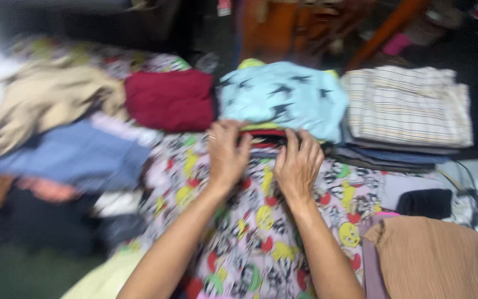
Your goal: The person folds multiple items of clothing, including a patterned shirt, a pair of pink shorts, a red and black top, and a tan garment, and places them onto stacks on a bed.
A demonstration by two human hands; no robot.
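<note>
Right now both hands rest side by side at the far edge of a cartoon-print sheet (261, 221), a pale pink cloth covered in yellow, red and black figures that spreads across the middle of the view. The left hand (227, 155) lies palm down with its fingers loosely spread, the fingertips reaching the foot of a stack of folded clothes; a ring shows on one finger. The right hand (299, 163) lies just beside it, also palm down, fingers slightly parted and curled over the same edge. Whether either hand actually pinches cloth is hidden by motion blur.

The stack they touch is topped by a light blue shirt with dark bird shapes (283, 97), with red and yellow-green layers (261, 129) peeking out beneath it. Just left of it sits a folded dark red garment (170, 99). To the right lies a folded white striped cloth (408, 105) on top of darker grey and blue folded pieces (383, 158).

Further left, a tan garment (48, 99) and a blue garment (73, 155) lie loosely heaped. Near the right forearm sits a brown ribbed fabric (430, 260), with a small black item (424, 203) just above it.
</note>
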